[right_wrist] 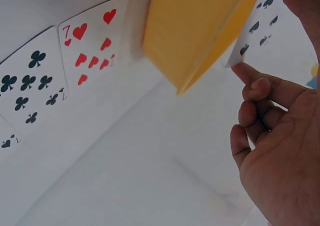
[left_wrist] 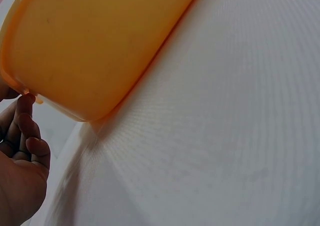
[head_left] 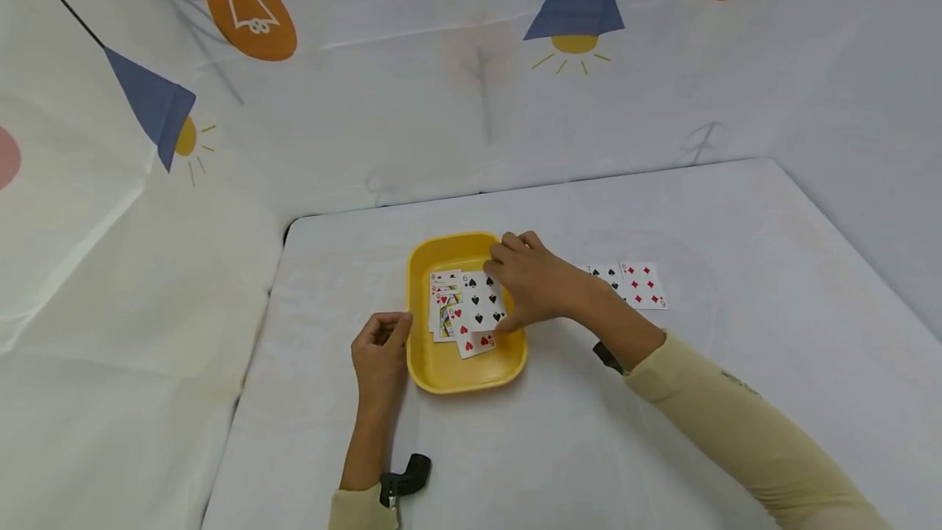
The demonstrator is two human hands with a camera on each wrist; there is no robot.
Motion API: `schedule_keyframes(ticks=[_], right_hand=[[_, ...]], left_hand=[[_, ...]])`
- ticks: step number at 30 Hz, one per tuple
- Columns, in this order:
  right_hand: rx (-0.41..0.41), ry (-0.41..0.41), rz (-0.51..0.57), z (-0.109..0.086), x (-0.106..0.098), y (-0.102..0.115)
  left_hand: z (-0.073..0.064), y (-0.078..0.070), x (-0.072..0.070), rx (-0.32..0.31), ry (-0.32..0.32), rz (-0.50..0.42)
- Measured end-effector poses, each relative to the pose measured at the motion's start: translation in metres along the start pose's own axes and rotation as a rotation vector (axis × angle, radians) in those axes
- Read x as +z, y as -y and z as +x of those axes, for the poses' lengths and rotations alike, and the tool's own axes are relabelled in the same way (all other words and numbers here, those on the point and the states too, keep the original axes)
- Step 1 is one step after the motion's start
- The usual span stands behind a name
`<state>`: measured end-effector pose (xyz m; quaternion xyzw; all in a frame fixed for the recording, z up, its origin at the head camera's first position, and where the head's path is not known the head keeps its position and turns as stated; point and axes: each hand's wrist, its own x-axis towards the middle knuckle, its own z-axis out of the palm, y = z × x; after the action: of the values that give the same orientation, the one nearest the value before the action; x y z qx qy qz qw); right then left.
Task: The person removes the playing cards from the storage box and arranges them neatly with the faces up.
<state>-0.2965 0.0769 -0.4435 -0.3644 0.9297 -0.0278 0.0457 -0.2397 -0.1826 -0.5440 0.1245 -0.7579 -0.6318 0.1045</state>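
A yellow tray [head_left: 441, 375] stands on the table with several playing cards [head_left: 445, 321] overlapping inside it, a face card and hearts among them. The left hand [head_left: 381, 354] pinches the tray's left rim; in the left wrist view its fingertips [left_wrist: 26, 103] meet the lip. Over the tray, the right hand [head_left: 540, 280] holds a six of spades [head_left: 480, 301] face up by its edges, between thumb and fingers. The right wrist view shows that six above the tray's rim, with the index fingertip at its corner and the other fingers curled in.
Right of the tray lies a row of face-up cards, partly hidden by the right forearm, ending in a six of diamonds [head_left: 643, 286]. A seven of hearts [right_wrist: 93, 45] and a seven of clubs [right_wrist: 32, 80] lie beside the tray. Fabric walls [head_left: 412, 121] border the table.
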Motion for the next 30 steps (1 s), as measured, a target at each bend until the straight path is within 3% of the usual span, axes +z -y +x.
schedule_keyframes(ticks=[11, 30], right_hand=[[0.028, -0.045, -0.004, -0.020, -0.008, -0.017], [0.137, -0.004, -0.024, -0.064, 0.011, -0.069]], left_hand=[[0.001, 0.001, -0.002, -0.004, -0.010, 0.016], [0.001, 0.003, 0.000, -0.004, -0.006, 0.020]])
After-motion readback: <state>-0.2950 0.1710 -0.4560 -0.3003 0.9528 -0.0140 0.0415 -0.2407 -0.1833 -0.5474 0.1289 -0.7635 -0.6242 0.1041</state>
